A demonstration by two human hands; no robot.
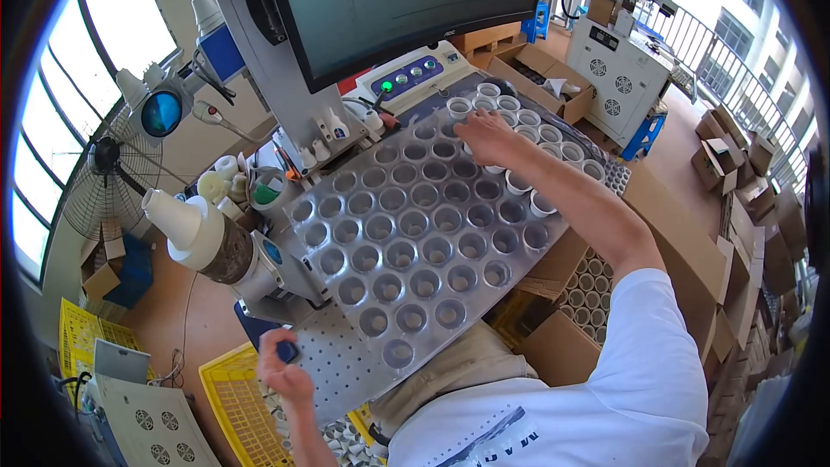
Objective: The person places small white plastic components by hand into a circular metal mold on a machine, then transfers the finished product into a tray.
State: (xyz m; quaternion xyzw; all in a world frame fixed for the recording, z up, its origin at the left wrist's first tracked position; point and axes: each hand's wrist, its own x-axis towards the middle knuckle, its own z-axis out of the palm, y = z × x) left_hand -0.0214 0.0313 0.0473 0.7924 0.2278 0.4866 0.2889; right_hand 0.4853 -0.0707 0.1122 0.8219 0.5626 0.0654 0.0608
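A clear tray (386,248) with rows of round holes lies tilted across the bench in front of me. White plastic cups (572,152) with open round tops stand in its far right rows. My right hand (488,137) reaches to the tray's far end, fingers bent and together, beside a white cup (459,107). What its fingertips pinch is hidden. Low on the left, my left hand (290,376) hovers by the near corner of a perforated metal plate (333,355). Its index finger and thumb are apart, and I see nothing held. A dark blue object (251,322) is just behind it.
A monitor (406,4) overhangs the tray's far side, above a control box (415,78) with a lit green button. A white-nosed machine head (203,233) stands left. Cardboard boxes (674,229) crowd the right; a yellow crate (229,398) sits below left.
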